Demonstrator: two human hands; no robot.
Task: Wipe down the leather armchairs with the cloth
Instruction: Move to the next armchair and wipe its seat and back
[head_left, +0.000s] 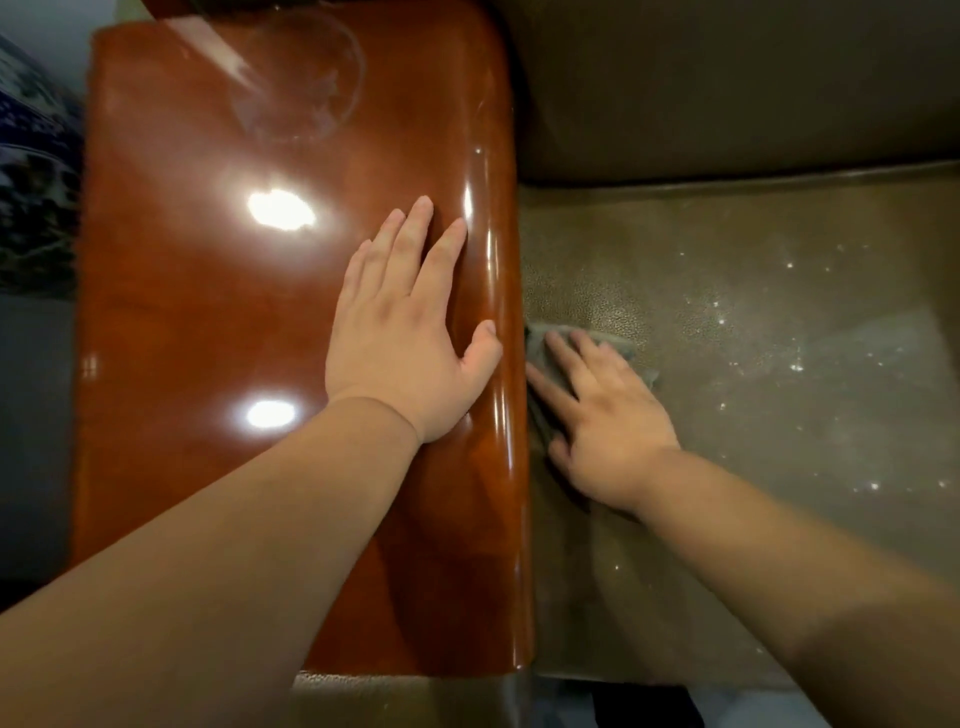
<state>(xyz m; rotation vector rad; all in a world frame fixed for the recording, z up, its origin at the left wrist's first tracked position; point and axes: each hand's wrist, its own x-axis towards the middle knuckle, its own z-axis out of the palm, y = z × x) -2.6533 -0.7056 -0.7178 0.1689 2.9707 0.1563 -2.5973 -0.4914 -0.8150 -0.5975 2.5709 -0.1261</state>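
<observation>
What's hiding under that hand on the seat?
A crumpled grey cloth pokes out beneath the right hand, lying on the olive-brown leather seat. The cloth's middle is covered.

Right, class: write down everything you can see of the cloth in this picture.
The cloth is small, grey-green and soft-looking, crumpled rather than folded. It lies flat on the armchair seat, against the glossy wooden armrest. The right hand presses on it with straight fingers, covering most of it; only its far edges and left side show.
</observation>
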